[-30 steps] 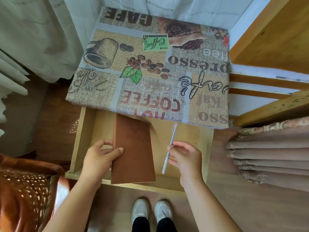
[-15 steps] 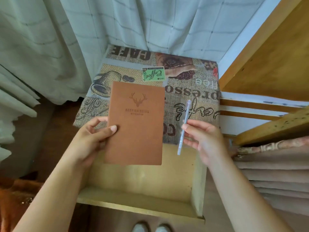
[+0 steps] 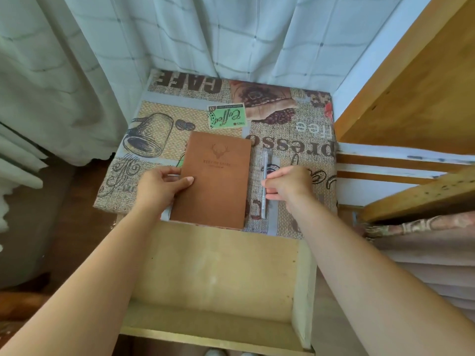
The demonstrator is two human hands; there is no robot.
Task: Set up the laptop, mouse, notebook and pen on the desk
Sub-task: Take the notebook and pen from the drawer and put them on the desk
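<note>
Brown notebook (image 3: 214, 179) flat on the desk (image 3: 295, 140) near its front edge, left hand (image 3: 160, 187) gripping its left side, thumb on the cover, fingers hidden beneath. Clear pen (image 3: 264, 185) just beside it on the cloth, pinched by the right hand (image 3: 286, 183), fingertips hard to make out. Open drawer (image 3: 300, 291) below, arms crossing over it; curtain (image 3: 205, 34) behind.

The setting was a home room: checked curtains (image 3: 231, 34), a coffee-print tablecloth (image 3: 290, 140) on the desk, wooden shelving (image 3: 411, 98).
</note>
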